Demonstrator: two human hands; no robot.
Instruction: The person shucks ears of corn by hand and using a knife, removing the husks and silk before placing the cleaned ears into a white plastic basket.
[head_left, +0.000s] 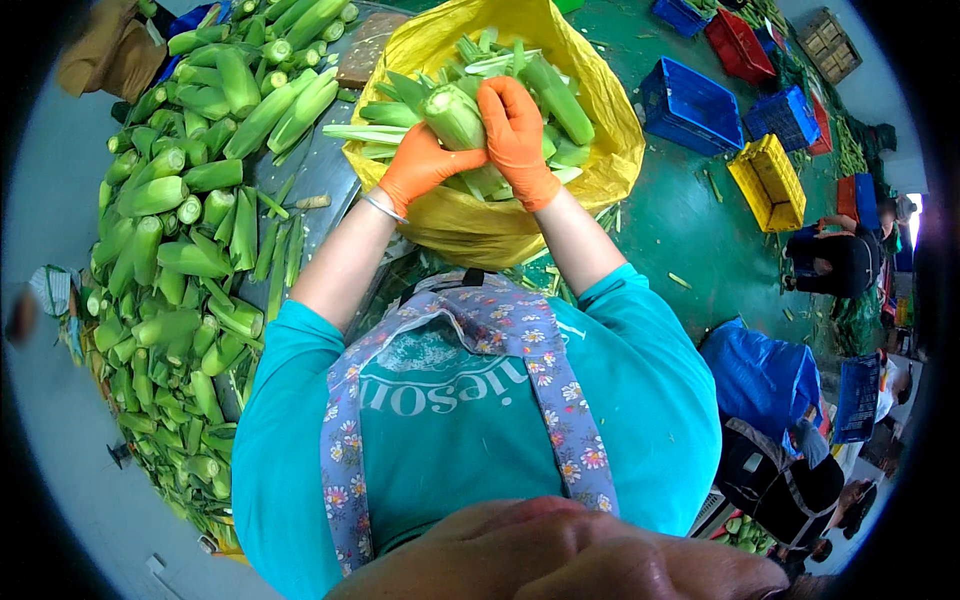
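An ear of corn in its green husk [455,118] is held between my two orange-gloved hands, its cut pale end turned up and away from me. My left hand [424,168] grips it from the left side, thumb laid across toward the right. Around its right side curl the fingers of my right hand [515,138]. Both hands are over the mouth of a large yellow bag [618,165], which holds loose green husk leaves [555,100]. The lower end of the ear is partly hidden behind my hands.
A long heap of unhusked corn [160,250] fills the left side. A knife-like tool with a wooden handle [313,202] lies beside it. Right, on the green floor [670,240], are a blue crate [690,108], a yellow crate [768,185] and a red crate [740,48]. Other people work at far right.
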